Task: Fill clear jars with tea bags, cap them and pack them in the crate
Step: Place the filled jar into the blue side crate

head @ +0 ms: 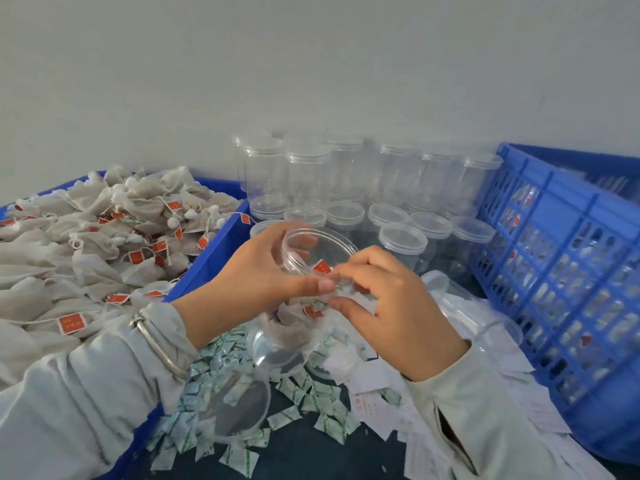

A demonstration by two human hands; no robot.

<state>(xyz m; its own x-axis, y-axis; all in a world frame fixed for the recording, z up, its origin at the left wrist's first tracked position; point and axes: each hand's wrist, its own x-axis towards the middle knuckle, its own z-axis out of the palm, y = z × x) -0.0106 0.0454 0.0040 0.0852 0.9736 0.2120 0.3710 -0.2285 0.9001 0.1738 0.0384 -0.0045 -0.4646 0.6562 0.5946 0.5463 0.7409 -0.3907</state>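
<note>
Head view, nearest stuff first: loose clear lids (239, 408) sit on a scatter of little green-printed sachets (284, 419) and white paper slips (426, 424) right under my wrists. That clutter is my first worry. If the jar slips it lands on a slidey heap and rolls, and a lid buried in sachets is easy to fumble when capping time comes.

Just above that, my left hand (263, 275) is wrapped around the open jar (311, 271), thumb across the front and fingers curled behind the rim, holding it tilted toward me. My right hand (388, 299) is pinching a tea bag (322, 299) at the mouth, with a red tag (322, 267) poking up over the rim. I'd guess the filling is barely started. The risk here is the tag or string hanging outside, so the cap would bite on it and not seat, or the thin plastic squashing if I squeeze harder.

Left of that is the blue bin of tea bags (86, 237); the strings look tangled, so one pull may drag extras out. Farther back stand the stacked empty jars (346, 181), easy to knock. The blue crate (554, 265) on the right already holds some filled ones.
</note>
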